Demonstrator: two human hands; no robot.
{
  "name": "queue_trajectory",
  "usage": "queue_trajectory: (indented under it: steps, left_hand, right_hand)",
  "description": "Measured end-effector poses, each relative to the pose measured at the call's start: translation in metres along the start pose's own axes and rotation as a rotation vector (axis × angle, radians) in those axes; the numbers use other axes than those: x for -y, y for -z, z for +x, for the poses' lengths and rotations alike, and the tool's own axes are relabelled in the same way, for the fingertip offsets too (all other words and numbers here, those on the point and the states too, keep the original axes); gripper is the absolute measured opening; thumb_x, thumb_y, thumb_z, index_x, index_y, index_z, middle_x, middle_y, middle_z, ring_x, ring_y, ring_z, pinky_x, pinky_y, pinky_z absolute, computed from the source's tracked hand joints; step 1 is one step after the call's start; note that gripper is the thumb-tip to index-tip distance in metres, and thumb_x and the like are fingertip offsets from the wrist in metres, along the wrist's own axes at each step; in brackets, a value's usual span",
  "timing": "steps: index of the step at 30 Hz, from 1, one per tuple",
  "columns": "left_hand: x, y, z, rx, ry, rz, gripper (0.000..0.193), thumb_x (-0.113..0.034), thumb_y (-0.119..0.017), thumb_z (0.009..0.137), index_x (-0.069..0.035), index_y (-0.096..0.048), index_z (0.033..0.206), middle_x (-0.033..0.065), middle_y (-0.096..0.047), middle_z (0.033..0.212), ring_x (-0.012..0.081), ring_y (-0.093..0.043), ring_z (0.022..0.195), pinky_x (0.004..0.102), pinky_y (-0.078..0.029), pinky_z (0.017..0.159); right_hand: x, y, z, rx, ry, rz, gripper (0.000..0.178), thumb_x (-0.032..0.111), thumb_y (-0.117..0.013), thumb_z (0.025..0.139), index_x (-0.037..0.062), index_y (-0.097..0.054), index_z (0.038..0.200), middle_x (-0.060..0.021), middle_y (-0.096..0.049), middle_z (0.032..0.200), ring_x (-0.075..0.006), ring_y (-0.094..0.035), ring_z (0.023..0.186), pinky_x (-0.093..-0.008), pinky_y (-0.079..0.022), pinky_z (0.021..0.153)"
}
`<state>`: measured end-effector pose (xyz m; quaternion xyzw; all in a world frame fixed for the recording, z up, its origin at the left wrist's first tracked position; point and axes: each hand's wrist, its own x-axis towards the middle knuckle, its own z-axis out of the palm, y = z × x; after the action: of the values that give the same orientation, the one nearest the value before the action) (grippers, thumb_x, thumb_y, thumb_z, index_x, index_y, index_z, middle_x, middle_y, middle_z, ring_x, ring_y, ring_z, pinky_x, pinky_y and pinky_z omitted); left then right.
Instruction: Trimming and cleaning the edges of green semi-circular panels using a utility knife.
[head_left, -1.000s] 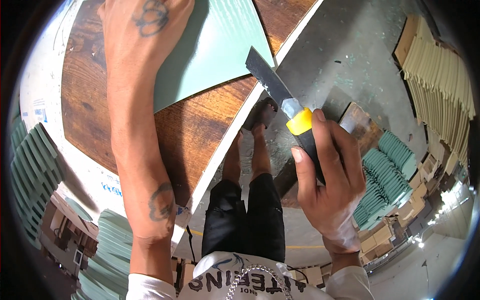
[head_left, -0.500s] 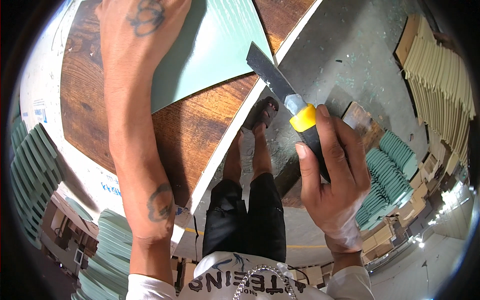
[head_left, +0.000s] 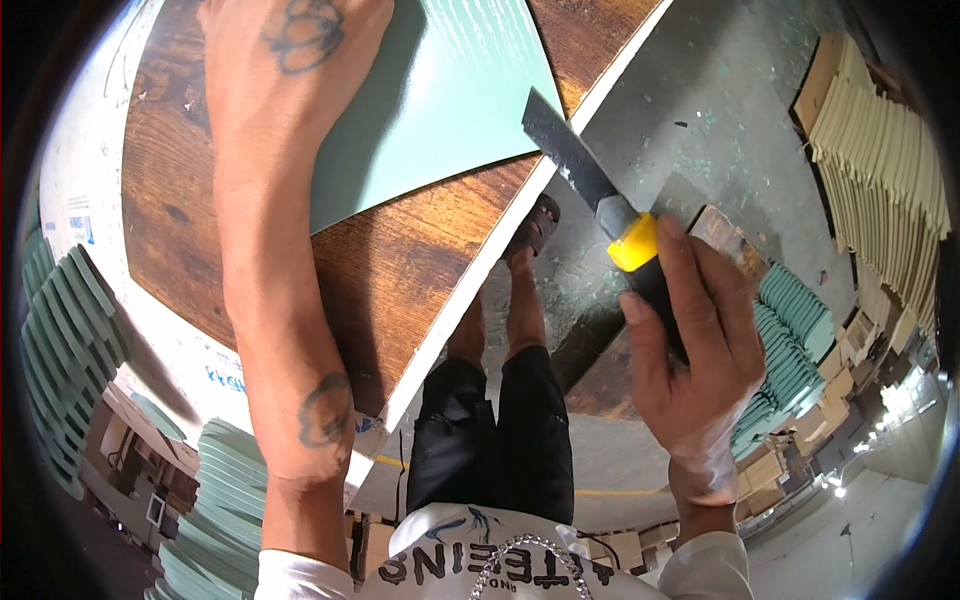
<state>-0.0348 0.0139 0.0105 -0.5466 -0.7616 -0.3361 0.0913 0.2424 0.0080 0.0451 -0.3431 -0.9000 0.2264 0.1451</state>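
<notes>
In my right hand [head_left: 700,345] is a utility knife [head_left: 633,243] with a yellow collar and a wide black blade, gripped between thumb and fingers. Its blade points up and left, with the tip close to the corner of a pale green sheet [head_left: 465,90]. That glossy sheet lies on a brown wood-grain board [head_left: 430,255] and reaches the board's light edge near the blade. My left hand [head_left: 300,50] stretches over the sheet's left part at the top of the picture. Its fingers are cut off by the upper edge, so their pose is hidden.
Stacked green pieces stand at left [head_left: 70,350], lower left [head_left: 215,500] and on the right [head_left: 785,330]. A tall stack of cream sheets [head_left: 880,165] is at the far right. Green scraps litter the grey floor [head_left: 700,130]. My feet are beside the board's edge.
My right hand and the knife have moved a little to the right and slightly down. The green sheet, board edge and left arm appear shifted slightly right.
</notes>
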Motion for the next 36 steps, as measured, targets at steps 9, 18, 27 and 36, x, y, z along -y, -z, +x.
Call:
queue_trajectory:
  steps: [9,18,27,36]
  left_hand:
    - [-0.007,0.014,0.005,0.246,0.134,-0.239,0.035,0.0,-0.056,0.091,-0.001,-0.068,0.124,0.0103,-0.061,0.107,0.0167,-0.057,0.092,0.0287,-0.048,0.083]
    - [-0.007,-0.009,-0.005,0.083,0.011,-0.111,0.038,-0.001,-0.055,0.091,-0.002,-0.067,0.127,0.0115,-0.062,0.112,0.0169,-0.059,0.092,0.0287,-0.049,0.087]
    - [-0.023,-0.009,-0.005,-0.002,0.117,-0.035,0.04,-0.003,-0.054,0.091,-0.005,-0.068,0.128,0.0113,-0.066,0.116,0.0182,-0.063,0.098,0.0293,-0.051,0.089]
    - [-0.029,0.003,0.007,0.142,0.243,-0.096,0.039,-0.001,-0.054,0.092,-0.004,-0.068,0.129,0.008,-0.066,0.111,0.0151,-0.06,0.09,0.0282,-0.05,0.085]
  right_hand:
    - [0.003,0.005,-0.001,0.081,-0.071,0.038,0.045,0.012,-0.074,0.091,0.0022,-0.067,0.135,-0.015,-0.068,0.118,-0.0297,-0.071,0.098,-0.0367,-0.059,0.081]
    - [0.002,0.011,0.003,0.106,-0.081,0.019,0.044,0.006,-0.074,0.087,0.002,-0.069,0.131,-0.0145,-0.067,0.113,-0.0287,-0.07,0.092,-0.0363,-0.058,0.077]
    - [-0.001,0.009,0.008,0.1,-0.071,0.036,0.042,0.008,-0.072,0.089,0.0024,-0.069,0.13,-0.0139,-0.066,0.111,-0.0288,-0.069,0.089,-0.0369,-0.058,0.077]
    - [-0.004,0.006,0.016,0.102,-0.04,0.038,0.042,0.008,-0.072,0.089,0.0033,-0.069,0.131,-0.0128,-0.067,0.113,-0.0275,-0.07,0.092,-0.0364,-0.058,0.078]
